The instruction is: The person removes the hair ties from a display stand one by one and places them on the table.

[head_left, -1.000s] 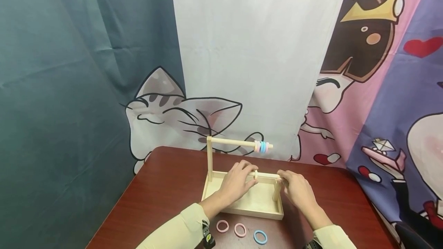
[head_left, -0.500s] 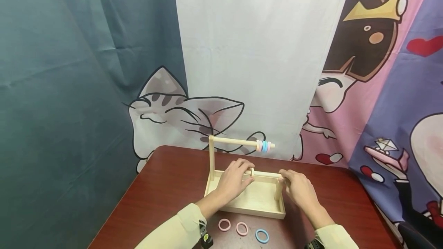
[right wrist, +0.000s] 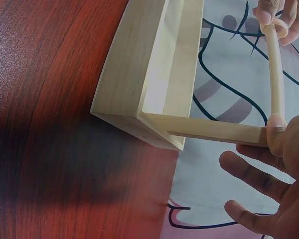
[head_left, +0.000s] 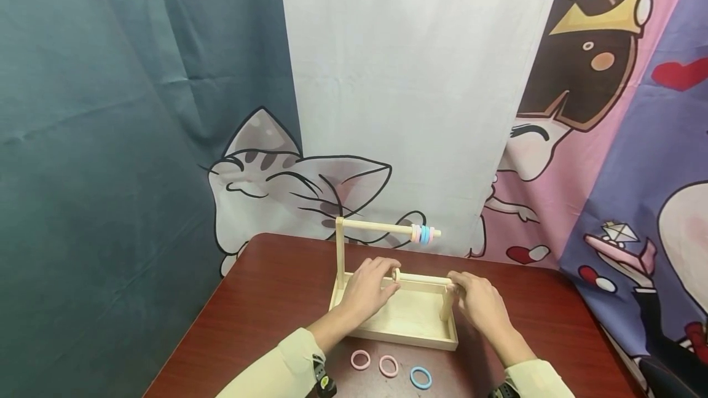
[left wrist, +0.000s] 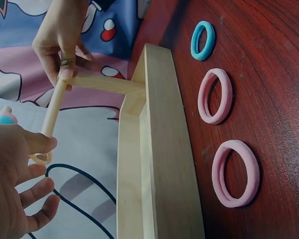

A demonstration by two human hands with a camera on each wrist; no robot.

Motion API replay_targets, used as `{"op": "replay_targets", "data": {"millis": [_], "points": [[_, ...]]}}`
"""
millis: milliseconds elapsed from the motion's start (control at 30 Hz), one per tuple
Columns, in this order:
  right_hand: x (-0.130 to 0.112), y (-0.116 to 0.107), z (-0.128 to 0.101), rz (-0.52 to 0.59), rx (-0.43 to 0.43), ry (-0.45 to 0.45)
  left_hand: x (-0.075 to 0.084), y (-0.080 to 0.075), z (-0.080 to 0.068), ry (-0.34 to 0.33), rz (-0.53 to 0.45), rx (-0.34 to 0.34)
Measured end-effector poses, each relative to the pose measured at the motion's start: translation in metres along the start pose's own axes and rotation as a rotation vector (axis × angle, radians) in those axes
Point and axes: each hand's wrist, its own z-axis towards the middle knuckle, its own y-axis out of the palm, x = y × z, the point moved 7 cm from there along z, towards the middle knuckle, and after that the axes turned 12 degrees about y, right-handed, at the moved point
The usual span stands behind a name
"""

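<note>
A wooden stand (head_left: 406, 338) with a tray base carries two horizontal rods. My left hand (head_left: 366, 290) pinches a pale yellow hair tie (head_left: 396, 274) between thumb and forefinger at the free left end of the lower rod (head_left: 426, 279). Whether the tie still encircles the rod tip cannot be told. In the left wrist view, the tie (left wrist: 41, 158) hangs below the thumb, the other fingers loosely bent. My right hand (head_left: 480, 303) grips the top of the short post (right wrist: 219, 131), where the lower rod joins it, with thumb and forefinger.
Several pastel hair ties (head_left: 423, 234) sit near the right end of the upper rod (head_left: 376, 226). On the red-brown table (head_left: 265, 300), two pink hair ties (head_left: 361, 360) and a blue hair tie (head_left: 421, 378) lie before the tray. A printed curtain (head_left: 431, 109) hangs behind.
My left hand has slid the pale yellow hair tie leftward along the lower rod to its free end. My right hand keeps its grip on the post.
</note>
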Motion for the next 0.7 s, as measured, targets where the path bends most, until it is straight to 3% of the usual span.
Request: {"op": "replay_targets", "data": {"millis": [700], "points": [[0.001,0.001,-0.001,0.002,0.015,-0.008,-0.003,-0.013,-0.018,0.001,0.031,0.026]]}}
